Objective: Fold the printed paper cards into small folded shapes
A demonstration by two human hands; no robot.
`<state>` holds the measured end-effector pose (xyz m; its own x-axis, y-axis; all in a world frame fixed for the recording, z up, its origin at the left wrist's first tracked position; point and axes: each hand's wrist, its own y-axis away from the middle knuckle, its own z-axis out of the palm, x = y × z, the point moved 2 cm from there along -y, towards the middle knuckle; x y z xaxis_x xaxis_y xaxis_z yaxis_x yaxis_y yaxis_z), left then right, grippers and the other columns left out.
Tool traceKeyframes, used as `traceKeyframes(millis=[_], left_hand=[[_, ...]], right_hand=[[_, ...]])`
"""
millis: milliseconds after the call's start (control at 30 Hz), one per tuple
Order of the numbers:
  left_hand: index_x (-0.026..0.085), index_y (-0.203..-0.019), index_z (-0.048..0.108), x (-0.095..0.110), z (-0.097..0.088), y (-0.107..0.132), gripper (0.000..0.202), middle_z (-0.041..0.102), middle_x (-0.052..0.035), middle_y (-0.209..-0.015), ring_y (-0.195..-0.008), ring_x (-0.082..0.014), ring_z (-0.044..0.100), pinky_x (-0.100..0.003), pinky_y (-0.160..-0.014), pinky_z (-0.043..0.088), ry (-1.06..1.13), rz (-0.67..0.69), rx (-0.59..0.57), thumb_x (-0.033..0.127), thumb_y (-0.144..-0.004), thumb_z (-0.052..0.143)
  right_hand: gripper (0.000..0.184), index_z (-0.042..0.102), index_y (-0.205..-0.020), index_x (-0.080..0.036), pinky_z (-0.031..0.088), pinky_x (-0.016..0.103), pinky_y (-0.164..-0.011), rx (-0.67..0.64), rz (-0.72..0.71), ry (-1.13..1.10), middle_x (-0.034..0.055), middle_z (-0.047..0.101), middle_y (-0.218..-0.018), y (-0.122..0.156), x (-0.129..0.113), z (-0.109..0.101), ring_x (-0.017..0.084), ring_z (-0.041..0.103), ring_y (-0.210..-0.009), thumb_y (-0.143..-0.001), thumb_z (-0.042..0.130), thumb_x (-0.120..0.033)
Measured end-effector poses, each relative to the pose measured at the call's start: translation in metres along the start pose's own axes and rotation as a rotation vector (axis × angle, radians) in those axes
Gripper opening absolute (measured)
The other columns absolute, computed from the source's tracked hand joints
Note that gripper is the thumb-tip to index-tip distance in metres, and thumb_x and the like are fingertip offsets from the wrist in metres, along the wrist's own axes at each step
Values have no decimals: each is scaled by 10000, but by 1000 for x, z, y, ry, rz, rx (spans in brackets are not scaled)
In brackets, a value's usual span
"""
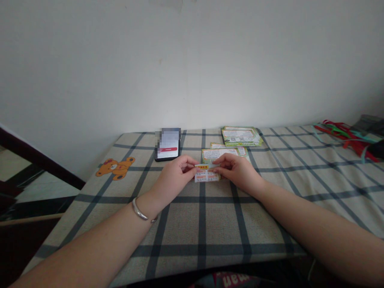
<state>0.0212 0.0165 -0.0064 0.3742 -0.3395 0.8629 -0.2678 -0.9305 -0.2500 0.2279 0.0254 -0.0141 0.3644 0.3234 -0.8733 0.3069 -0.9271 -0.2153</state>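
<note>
A small printed card (207,176) with a yellow strip along its top is pinched between both hands above the table. My left hand (177,176) grips its left edge, thumb in front; a silver bangle circles that wrist. On the card's right edge, my right hand (235,172) closes with thumb and fingers. Just behind the hands lie a few green-edged printed cards (216,154), partly hidden by my right hand. Farther back rests a stack of similar cards (241,136).
A phone (168,145) with a lit screen lies left of the cards. At left is a brown bear picture (115,168). Coloured ribbons (348,138) are heaped at the far right. A checked cloth (180,236) covers the table, which meets the wall (192,72).
</note>
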Motion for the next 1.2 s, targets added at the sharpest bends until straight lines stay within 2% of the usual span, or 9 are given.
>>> traceKeyframes(millis=[133, 300, 600, 833, 1033, 1200], left_hand=[[202, -871, 647, -1, -2, 0, 78, 706, -9, -836, -751, -160, 670, -290, -684, 550, -174, 77, -4, 262, -830, 617], [223, -863, 692, -1, -5, -2, 83, 716, 4, -842, -766, -165, 654, -295, -711, 515, -331, 141, -18, 223, -831, 615], [217, -846, 694, -8, -2, -5, 81, 696, -17, -819, -789, -188, 622, -315, -724, 478, -525, 191, -34, 237, -827, 618], [218, -822, 683, -3, -1, -4, 42, 682, -19, -836, -835, -212, 594, -344, -744, 449, -644, 259, -30, 218, -827, 641], [192, -820, 642, 3, 2, -4, 71, 661, -32, -838, -837, -213, 579, -338, -738, 440, -761, 294, -62, 212, -868, 594], [198, -847, 657, 12, 3, 0, 91, 662, -48, -861, -871, -244, 555, -377, -771, 419, -919, 284, -20, 263, -873, 599]], right_hand=[[146, 612, -850, -193, 458, 253, -550, -24, 6, 46, -5, 655, -696, -1, 1, 0, 136, 603, -619, -771, 683, -294], [98, 623, -849, -193, 459, 247, -563, -49, 18, 158, -2, 668, -705, -2, -2, -1, 137, 618, -632, -783, 667, -250], [41, 661, -808, -198, 417, 243, -590, -21, -126, 410, 2, 647, -744, -5, -5, 1, 133, 567, -670, -768, 668, -193], [32, 672, -790, -201, 435, 276, -677, -36, -134, 457, 20, 681, -800, -9, -6, 1, 163, 598, -762, -763, 687, -194], [52, 670, -781, -193, 417, 277, -644, -36, -130, 481, 21, 671, -777, -10, -5, 2, 159, 583, -723, -777, 685, -243], [77, 681, -798, -194, 407, 279, -629, -30, -113, 530, 22, 663, -760, -10, -5, 1, 160, 573, -702, -764, 701, -260]])
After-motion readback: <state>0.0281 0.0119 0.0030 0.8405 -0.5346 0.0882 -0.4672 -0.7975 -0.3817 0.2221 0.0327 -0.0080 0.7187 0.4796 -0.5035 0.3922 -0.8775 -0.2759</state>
